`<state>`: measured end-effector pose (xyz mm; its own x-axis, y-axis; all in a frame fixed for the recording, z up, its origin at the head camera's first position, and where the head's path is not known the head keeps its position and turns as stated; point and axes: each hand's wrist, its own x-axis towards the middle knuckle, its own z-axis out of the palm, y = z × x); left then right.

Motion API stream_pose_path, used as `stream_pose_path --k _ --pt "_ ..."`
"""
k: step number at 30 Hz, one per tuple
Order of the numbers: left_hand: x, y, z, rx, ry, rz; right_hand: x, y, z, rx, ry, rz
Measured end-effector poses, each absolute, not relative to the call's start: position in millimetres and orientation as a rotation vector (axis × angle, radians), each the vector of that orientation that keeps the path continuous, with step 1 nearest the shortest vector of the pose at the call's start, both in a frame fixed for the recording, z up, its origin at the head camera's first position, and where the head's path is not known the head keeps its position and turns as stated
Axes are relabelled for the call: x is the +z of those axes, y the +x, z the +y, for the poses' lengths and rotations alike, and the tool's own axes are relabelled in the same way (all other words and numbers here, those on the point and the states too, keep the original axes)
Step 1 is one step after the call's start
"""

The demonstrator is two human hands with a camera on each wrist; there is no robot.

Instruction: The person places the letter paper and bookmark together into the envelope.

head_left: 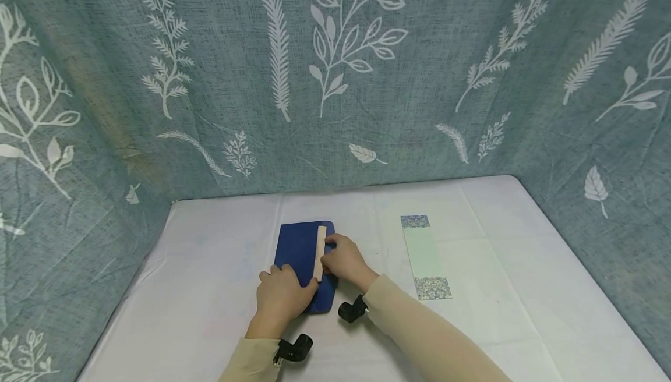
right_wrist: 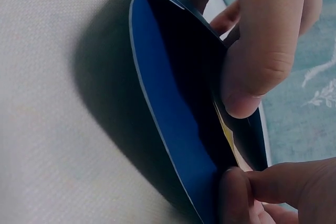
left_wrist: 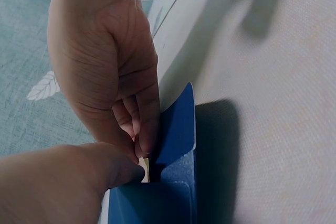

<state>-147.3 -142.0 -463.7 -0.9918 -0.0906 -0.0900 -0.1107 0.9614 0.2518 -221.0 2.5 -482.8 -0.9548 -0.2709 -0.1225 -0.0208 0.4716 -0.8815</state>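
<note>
A dark blue paper envelope (head_left: 297, 244) lies over the white table, its flap side to the right. My left hand (head_left: 283, 293) grips its lower part, fingers across the front and thumb near the opening. A narrow cream strip of paper (head_left: 319, 251) shows along the mouth. My right hand (head_left: 347, 261) pinches this strip between thumb and fingers at the right side. In the right wrist view the envelope's mouth gapes, with its blue flap (right_wrist: 157, 108) spread outward and a thin yellowish edge (right_wrist: 224, 124) inside. The strip's far part is hidden in the envelope.
To the right lies a pale green paper band (head_left: 423, 254) with patterned ends. The white cloth-covered table (head_left: 498, 242) is bordered behind and at both sides by a blue-green leaf-print curtain (head_left: 220, 79). Black wrist cameras (head_left: 296, 348) sit on both wrists.
</note>
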Motion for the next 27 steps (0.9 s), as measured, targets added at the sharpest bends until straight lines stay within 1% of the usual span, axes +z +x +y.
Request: stream_pose_path --k 27 --pt "-466.5 -145.4 -138.4 0.353 -0.135 3.065 -487.3 -225.4 -1.7 -1.543 -0.229 2.366"
